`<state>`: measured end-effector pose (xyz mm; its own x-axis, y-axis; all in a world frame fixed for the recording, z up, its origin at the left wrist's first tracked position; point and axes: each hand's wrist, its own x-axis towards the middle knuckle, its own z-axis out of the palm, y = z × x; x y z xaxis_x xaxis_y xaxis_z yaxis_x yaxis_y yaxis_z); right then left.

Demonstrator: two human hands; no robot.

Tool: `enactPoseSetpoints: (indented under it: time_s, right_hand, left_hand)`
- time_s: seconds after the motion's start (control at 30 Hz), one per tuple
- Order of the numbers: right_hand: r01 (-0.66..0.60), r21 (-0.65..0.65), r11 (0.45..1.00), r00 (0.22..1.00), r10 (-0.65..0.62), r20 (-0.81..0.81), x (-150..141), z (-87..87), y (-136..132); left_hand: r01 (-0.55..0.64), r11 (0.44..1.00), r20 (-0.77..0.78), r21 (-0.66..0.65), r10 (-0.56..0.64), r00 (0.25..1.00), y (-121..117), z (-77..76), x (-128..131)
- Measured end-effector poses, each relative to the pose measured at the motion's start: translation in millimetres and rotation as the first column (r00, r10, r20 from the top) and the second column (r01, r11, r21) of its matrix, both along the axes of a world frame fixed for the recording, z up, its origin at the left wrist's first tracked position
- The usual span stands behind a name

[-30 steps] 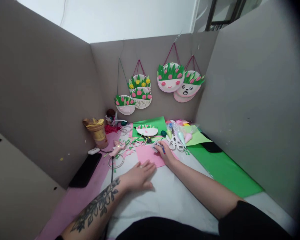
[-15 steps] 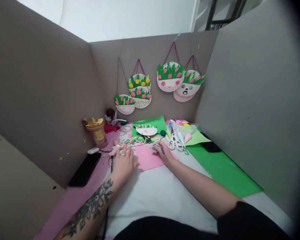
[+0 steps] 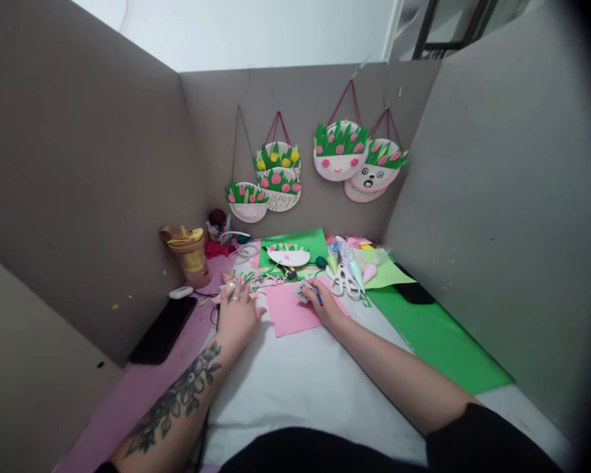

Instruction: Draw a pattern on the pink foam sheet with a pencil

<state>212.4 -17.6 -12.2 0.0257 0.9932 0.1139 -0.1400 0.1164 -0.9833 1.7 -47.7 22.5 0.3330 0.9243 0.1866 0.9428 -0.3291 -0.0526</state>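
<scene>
A pink paper sheet (image 3: pixel 289 312) lies on the white tabletop in front of me. My right hand (image 3: pixel 324 303) rests on its far right corner, fingers pinched round a blue pen (image 3: pixel 318 294) and touching a small pale cut-out (image 3: pixel 303 290). My left hand (image 3: pixel 237 312) lies just left of the pink sheet, fingers curled over a pink glue gun (image 3: pixel 228 284) and paper scraps; what it grips I cannot make out.
White scissors (image 3: pixel 343 280), green paper (image 3: pixel 431 332), a half paper plate with green grass (image 3: pixel 288 256) and a yellow-lidded bottle (image 3: pixel 188 255) sit at the back. A black phone (image 3: pixel 162 331) lies left. Grey partition walls enclose the desk, with plate crafts (image 3: pixel 339 154) hanging.
My left hand left the near edge of the pink sheet and went left and forward to the glue gun and scraps. The right hand stayed put.
</scene>
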Motion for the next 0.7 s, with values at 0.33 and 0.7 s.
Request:
enactPoseSetpoints:
  time_s: [0.33,0.7]
  right_hand:
    - [-0.030,0.020,0.999,0.997,0.029,0.065,1.0,-1.7,0.3]
    - [0.110,0.011,0.994,0.954,-0.109,0.279,12.8,-18.7,16.5]
  left_hand:
    - [0.653,0.528,0.405,-0.543,-0.517,0.755,-4.9,15.9,-25.2]
    - [0.359,0.911,0.412,-0.204,-0.253,0.875,7.1,-12.2,-5.1]
